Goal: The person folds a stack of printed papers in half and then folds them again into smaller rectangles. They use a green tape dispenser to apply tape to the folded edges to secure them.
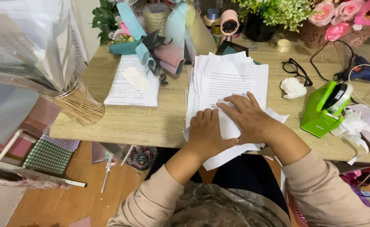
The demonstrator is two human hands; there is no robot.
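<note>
From the head view, both hands lie flat and open on a stack of printed paper sheets (225, 84) at the near edge of the surface (151, 122). The left hand (206, 132) presses palm-down on the lower sheets, which overhang the edge, while the right hand (248, 120) spreads its fingers across the sheet just above; neither grips anything. To do this pressing well, I judge it best to keep the left palm steady as an anchor and run the right flat and even, since the overhanging corners could slip or crumple.

The surface is pale wood and crowded. A second printed sheet (130, 82) lies to the left, rolls of coloured wrapping paper (168, 54) behind it, black glasses (296, 69) and a crumpled white wad (293, 88) to the right, and a green tape dispenser (326, 109) nearer the right edge. Pink flowers (344, 17) stand at the back. Below is a wooden floor (67, 197).
</note>
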